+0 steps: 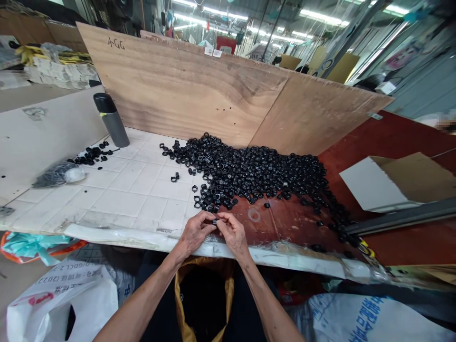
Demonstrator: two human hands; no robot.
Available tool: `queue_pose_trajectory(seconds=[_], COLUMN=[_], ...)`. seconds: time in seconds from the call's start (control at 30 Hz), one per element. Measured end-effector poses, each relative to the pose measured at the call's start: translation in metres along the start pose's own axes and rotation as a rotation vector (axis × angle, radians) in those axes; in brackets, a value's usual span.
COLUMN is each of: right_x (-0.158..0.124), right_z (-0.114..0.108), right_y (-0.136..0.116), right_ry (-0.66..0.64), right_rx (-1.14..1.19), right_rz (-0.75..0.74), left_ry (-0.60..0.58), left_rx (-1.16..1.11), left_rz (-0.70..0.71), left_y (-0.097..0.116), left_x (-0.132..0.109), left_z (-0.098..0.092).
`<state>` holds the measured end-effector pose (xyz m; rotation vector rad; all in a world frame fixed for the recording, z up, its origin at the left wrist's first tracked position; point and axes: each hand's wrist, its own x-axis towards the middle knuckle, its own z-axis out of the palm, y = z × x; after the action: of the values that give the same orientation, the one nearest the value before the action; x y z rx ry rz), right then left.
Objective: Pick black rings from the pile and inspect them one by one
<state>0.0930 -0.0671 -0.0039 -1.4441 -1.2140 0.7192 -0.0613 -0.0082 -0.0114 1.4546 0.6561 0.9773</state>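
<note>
Near the front edge of the table, my left hand (195,232) and my right hand (231,232) meet fingertip to fingertip. Between them they pinch one small black ring-shaped part (214,222). Its finer details are too small to make out. Just beyond my fingers spreads a large pile of similar black ring-shaped parts (249,171), with a few loose ones to its left. Below my hands, in my lap, hangs an open yellow-brown bag or pouch (230,285) with a dark inside.
A dark grey bottle (116,126) stands at the back left. Near it lie a plastic bag of dark parts (53,175) and a small black heap (93,155). A wooden board (185,85) walls the back. At right sits an open cardboard box (374,185).
</note>
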Motion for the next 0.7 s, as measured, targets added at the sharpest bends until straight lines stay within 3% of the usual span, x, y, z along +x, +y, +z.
queue_pose_trajectory(seconds=[0.17, 0.37, 0.57, 0.7], right_x=[-0.0033, -0.0043, 0.0022, 0.0050], right_z=[0.0041, 0.0051, 0.0073, 0.0034], right_y=[-0.0002, 0.0044, 0.0073, 0.0042], right_ry=[0.030, -0.017, 0.045, 0.042], right_rx=[-0.168, -0.109, -0.277, -0.117], right_rz=[-0.120, -0.125, -0.132, -0.071], left_ry=[0.021, 0.008, -0.016, -0.037], left_rx=[0.057, -0.076, 0.062, 0.079], left_rz=[0.022, -0.079, 0.021, 0.039], left_y=[0.0003, 0.0010, 0.0027, 0.0011], left_x=[-0.0001, 0.0000, -0.0001, -0.0002], left_z=[-0.0003, -0.0018, -0.0037, -0.0036])
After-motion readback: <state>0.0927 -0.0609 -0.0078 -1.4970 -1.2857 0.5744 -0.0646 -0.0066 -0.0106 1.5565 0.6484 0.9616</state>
